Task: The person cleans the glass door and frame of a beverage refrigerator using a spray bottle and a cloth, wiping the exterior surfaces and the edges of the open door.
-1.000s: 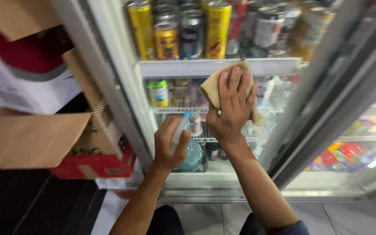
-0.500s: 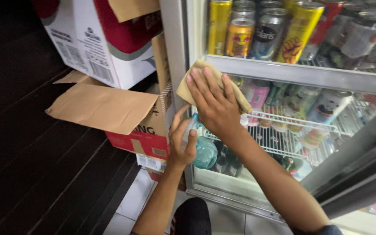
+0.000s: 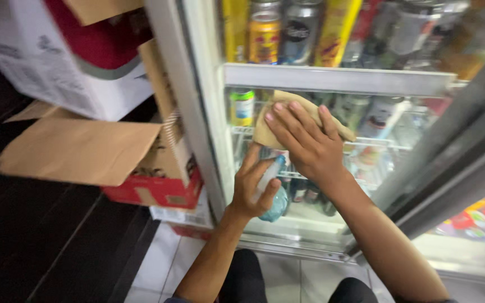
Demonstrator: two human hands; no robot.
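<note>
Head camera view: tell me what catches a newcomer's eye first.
The right hand presses a tan cloth flat against the glass door of a drinks fridge, mid-frame. Just below, the left hand grips a small bottle with bluish liquid. To the left stand open cardboard boxes.

Both forearms bare to the frame edge; no sleeves, watch or rings visible. Left hand (image 3: pixel 252 187) and right hand (image 3: pixel 304 143) ungloved. Dark trousers on both knees (image 3: pixel 245 275).
</note>
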